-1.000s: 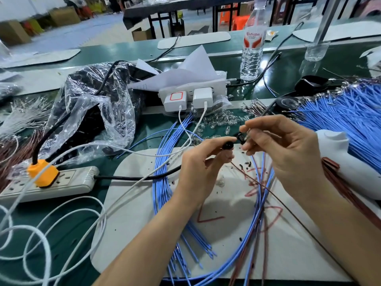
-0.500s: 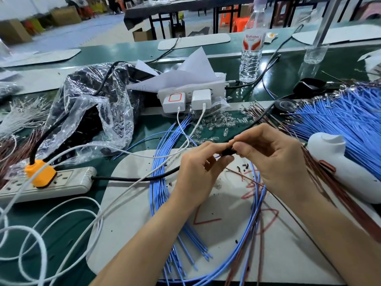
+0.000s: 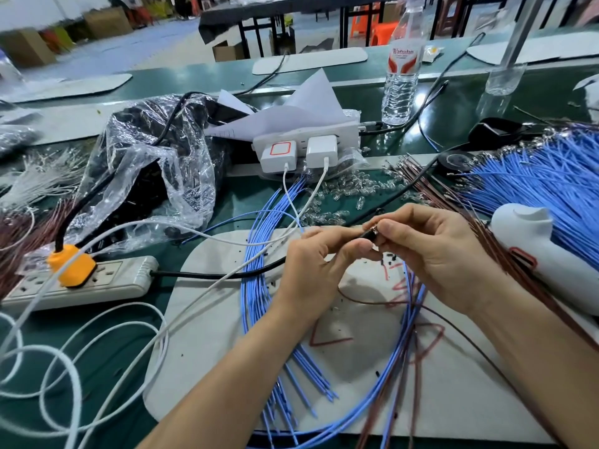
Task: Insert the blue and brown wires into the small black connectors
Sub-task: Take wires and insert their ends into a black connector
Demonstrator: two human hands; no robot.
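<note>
The light connector (image 3: 369,235) is pinched by left hand (image 3: 316,264) and right hand (image 3: 434,254); the limp brown wire (image 3: 366,301) is best held beside the grip.

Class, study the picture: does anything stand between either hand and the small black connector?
Nothing visible does. The left hand and the right hand both pinch the small black connector, held above the white mat.

I see a dark green table top (image 3: 453,105). On it lie a flat white mat (image 3: 227,351), a long white power strip (image 3: 110,283) with an orange plug (image 3: 71,265), a crinkly clear plastic bag (image 3: 146,176), a standing clear plastic water bottle (image 3: 400,79), and a big bunch of blue wires (image 3: 534,183) on the right.
</note>
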